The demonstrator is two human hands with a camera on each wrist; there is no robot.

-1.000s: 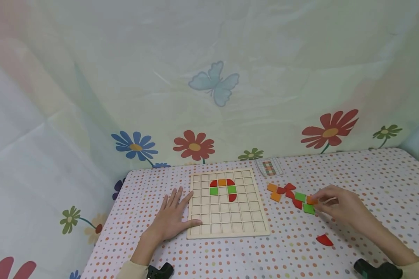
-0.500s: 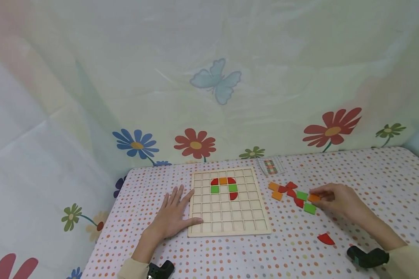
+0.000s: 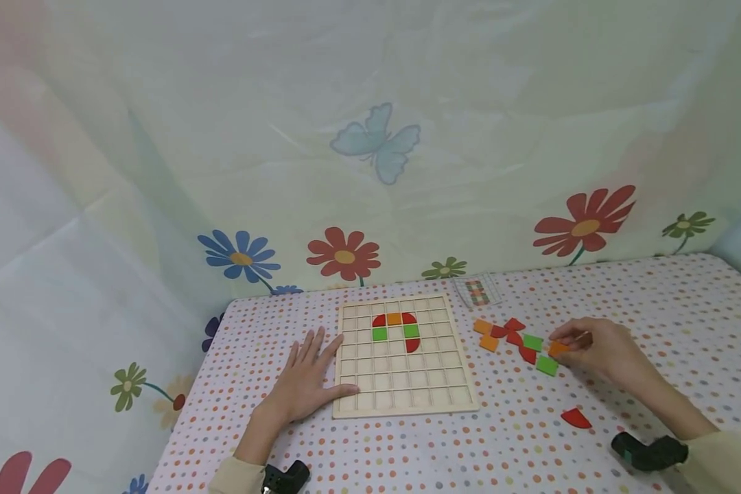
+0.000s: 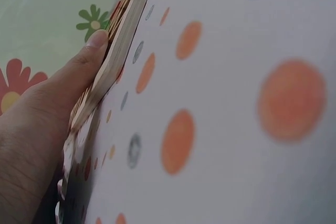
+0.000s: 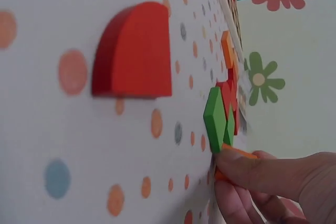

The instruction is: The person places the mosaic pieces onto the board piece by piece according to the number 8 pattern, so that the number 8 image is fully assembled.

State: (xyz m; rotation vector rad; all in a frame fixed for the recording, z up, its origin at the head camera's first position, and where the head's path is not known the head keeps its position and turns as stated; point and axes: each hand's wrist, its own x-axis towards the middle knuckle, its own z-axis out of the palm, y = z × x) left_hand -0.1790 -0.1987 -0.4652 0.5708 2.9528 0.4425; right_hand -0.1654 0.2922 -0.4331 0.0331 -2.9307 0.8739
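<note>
My left hand [image 3: 304,384] lies with fingers spread at the left side of a wooden grid board [image 3: 401,413]. In the left wrist view its thumb [image 4: 86,64] rests on the board's edge. Red, orange and green tiles sit in an arch in the board's upper cells, among them an orange square [image 3: 394,319]. Right of the pile, my right hand [image 3: 608,350] pinches an orange square tile [image 3: 558,349] between thumb and fingers. Close by are two green squares, the nearer one [image 3: 547,365] right at the fingertips. The right wrist view shows the fingers partly covering the held tile.
Several red quarter-round and orange tiles [image 3: 489,342] lie between board and right hand. A lone red quarter-round tile [image 3: 576,418] is nearer the front. Behind the board's right corner lies a printed pattern card [image 3: 478,291]. A floral curtain [image 3: 500,171] hangs behind the dotted tablecloth.
The right hand, pinching the orange tile, has shifted slightly right, away from the green tiles, and its forearm has swung a little. The left hand stays in place on the board.
</note>
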